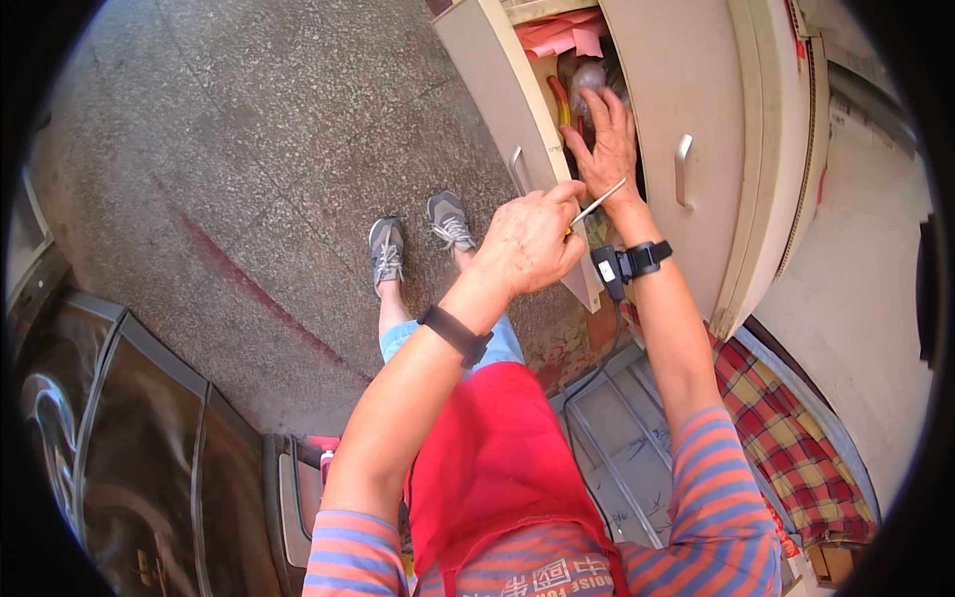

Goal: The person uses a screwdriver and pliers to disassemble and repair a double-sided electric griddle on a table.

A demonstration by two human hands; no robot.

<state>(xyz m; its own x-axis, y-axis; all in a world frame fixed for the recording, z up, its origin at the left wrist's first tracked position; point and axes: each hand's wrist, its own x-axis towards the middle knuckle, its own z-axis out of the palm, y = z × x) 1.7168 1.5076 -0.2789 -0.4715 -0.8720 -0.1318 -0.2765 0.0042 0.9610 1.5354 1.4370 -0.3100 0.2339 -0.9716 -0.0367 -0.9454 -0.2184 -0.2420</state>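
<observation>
My left hand (532,239) is closed in a fist around a slim metal-shafted tool that looks like a screwdriver (602,199). Its pale shaft points up and right, across my right wrist, and a bit of yellow shows beside my fingers; the rest of the handle is hidden. My right hand (605,144) reaches into a pulled-out drawer (545,119), palm down with fingers apart. Its fingertips are at a crumpled clear plastic bag (587,78). Left of them lies a red and yellow handle (560,102). Pink paper or cloth (562,35) fills the far end.
A cream drawer front with a metal handle (683,171) stands right of the open drawer. A black cable (587,383) hangs from the device on my right wrist. Checked red and yellow cloth (796,443) lies at lower right. A dark glossy appliance (139,428) stands at lower left.
</observation>
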